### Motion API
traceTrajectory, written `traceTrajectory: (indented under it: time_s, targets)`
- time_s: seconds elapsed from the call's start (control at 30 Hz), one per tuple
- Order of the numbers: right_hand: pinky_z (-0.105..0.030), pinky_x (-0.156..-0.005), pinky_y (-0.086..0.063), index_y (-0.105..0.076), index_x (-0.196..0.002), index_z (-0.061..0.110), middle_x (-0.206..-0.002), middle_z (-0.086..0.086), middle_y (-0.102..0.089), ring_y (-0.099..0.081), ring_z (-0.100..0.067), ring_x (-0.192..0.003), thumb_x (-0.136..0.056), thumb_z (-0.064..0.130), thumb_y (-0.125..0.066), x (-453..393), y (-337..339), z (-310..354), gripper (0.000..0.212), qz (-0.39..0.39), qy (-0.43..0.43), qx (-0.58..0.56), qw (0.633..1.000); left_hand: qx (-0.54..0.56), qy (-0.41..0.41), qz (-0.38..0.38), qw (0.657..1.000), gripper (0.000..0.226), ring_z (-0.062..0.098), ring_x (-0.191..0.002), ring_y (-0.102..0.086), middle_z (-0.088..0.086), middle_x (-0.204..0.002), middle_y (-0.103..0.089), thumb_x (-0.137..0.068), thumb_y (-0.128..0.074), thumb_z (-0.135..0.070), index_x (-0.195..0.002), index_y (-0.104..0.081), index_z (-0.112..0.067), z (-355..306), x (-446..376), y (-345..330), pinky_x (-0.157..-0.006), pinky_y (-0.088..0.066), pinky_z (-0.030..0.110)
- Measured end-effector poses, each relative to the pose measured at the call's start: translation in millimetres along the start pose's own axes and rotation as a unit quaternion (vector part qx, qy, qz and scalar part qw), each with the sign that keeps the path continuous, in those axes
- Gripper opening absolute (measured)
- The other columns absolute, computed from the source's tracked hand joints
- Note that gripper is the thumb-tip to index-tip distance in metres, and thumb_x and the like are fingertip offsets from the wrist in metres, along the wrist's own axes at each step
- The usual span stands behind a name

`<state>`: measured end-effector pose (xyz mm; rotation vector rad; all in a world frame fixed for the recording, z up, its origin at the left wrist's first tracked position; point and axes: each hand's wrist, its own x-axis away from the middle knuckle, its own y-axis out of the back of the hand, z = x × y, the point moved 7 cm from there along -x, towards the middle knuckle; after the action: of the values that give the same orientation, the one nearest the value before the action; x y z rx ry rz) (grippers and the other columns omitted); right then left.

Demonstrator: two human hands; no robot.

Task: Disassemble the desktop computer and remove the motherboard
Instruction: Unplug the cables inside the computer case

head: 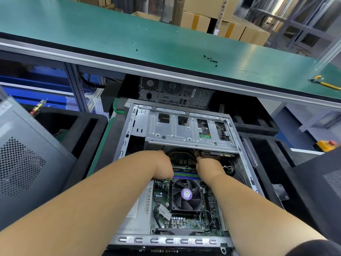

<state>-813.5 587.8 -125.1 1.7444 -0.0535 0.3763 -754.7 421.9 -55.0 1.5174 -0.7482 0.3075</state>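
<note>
Head view | case [184, 126] open, motherboard [184, 224] still seated | my left hand [163, 166] and right hand [209, 166] reach the cables [181, 153] under the drive cage; grip unclear on both

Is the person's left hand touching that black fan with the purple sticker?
Apart. In the head view the left hand sits above the fan, with the memory slots showing between them.
</note>
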Motion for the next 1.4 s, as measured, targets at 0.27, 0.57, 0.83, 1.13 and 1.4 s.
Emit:
traceTrajectory:
  time_s: [0.27, 0.57, 0.83, 1.13, 1.4]
  targets:
    - [-0.038, -0.083, -0.046, -0.051, -0.132, 0.007, -0.124, -0.017, -0.06, -0.058, -0.033, -0.11, -0.103, 0.014, -0.035, -7, -5, -3, 0.034, 0.093, -0.01, -0.01, 0.996, -0.068, -0.057, -0.089, 0.992, 0.061, 0.03, -0.131, -0.032, 0.006, -0.145, -0.033, -0.09, -0.048, -0.027, -0.148, -0.03, -0.024, -11, 1, 6, -0.11, -0.031, 0.042]
    - [-0.043, -0.081, -0.046, -0.049, -0.137, 0.01, -0.133, -0.014, -0.055, -0.054, -0.035, -0.118, -0.099, 0.005, -0.038, -8, -6, 0, 0.04, 0.11, 0.005, 0.026, 0.994, -0.121, -0.082, 0.03, 0.989, 0.047, 0.024, -0.098, -0.049, 0.015, -0.133, -0.047, -0.096, -0.041, -0.012, -0.142, -0.037, -0.004, -50, -34, 0, -0.074, -0.045, 0.029]
    - [-0.038, -0.074, -0.044, -0.054, -0.13, 0.009, -0.122, -0.016, -0.061, -0.06, -0.034, -0.107, -0.1, 0.012, -0.041, -5, -1, 0, 0.033, 0.047, -0.017, -0.04, 0.998, -0.09, -0.06, 0.064, 0.992, 0.043, 0.023, -0.088, -0.041, 0.008, -0.102, -0.043, -0.097, -0.034, -0.014, -0.137, -0.046, -0.004, -43, -61, -5, -0.077, -0.036, 0.032]
    - [-0.032, -0.071, -0.043, -0.061, -0.121, 0.013, -0.111, -0.012, -0.067, -0.062, -0.033, -0.101, -0.099, 0.016, -0.043, 0, 0, -4, 0.028, 0.024, -0.036, -0.06, 0.997, -0.084, -0.068, 0.074, 0.991, 0.038, 0.023, -0.084, -0.042, 0.009, -0.098, -0.046, -0.098, -0.032, -0.012, -0.128, -0.053, -0.002, -42, -67, -11, -0.076, -0.036, 0.032]
    - [-0.03, -0.069, -0.042, -0.064, -0.114, 0.01, -0.105, -0.014, -0.067, -0.063, -0.033, -0.095, -0.099, 0.019, -0.044, 4, 3, -6, 0.026, -0.005, -0.04, -0.108, 0.993, -0.048, -0.041, 0.066, 0.996, 0.04, 0.023, -0.089, -0.044, 0.009, -0.102, -0.046, -0.099, -0.031, -0.017, -0.132, -0.051, -0.004, -38, -71, -11, -0.08, -0.038, 0.033]
